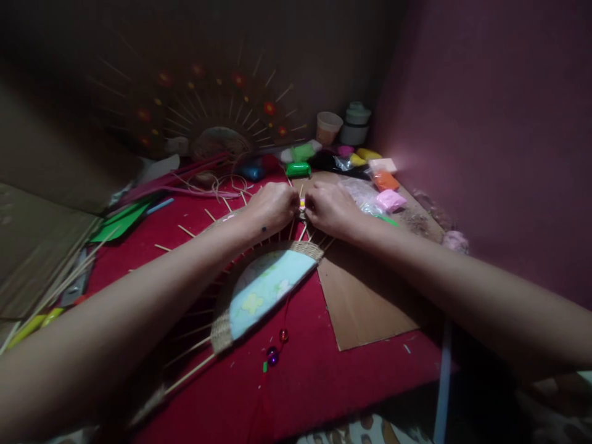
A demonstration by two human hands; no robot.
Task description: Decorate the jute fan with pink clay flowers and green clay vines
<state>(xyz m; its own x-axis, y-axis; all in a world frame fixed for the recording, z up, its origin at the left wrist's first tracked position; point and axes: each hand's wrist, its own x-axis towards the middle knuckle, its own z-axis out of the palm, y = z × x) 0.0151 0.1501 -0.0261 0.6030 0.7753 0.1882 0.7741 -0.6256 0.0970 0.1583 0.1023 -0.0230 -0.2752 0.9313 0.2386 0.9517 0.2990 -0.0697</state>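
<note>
My left hand (276, 205) and my right hand (330, 208) meet knuckle to knuckle over the far right end of a half-round stick fan, fingers curled in. Between their fingertips shows a small pink and yellow piece (302, 203), mostly hidden, its kind too small to tell. The fan's thin sticks spread from a woven straw band (222, 332) around a light blue cloth panel (264, 288) with yellow and white flowers. My left forearm covers part of the woven outer rim. A red and a purple bead (272, 355) hang on a cord below the panel.
Beneath lie a red cloth (361, 376) and a cardboard sheet (374, 308). Orange (385, 180) and pink (391, 201) clay-like packets sit at the right. Behind stand a plastic cup (328, 128), a jar (356, 123) and a flower-decorated stick fan (222, 137). Green sheet (123, 221) lies left.
</note>
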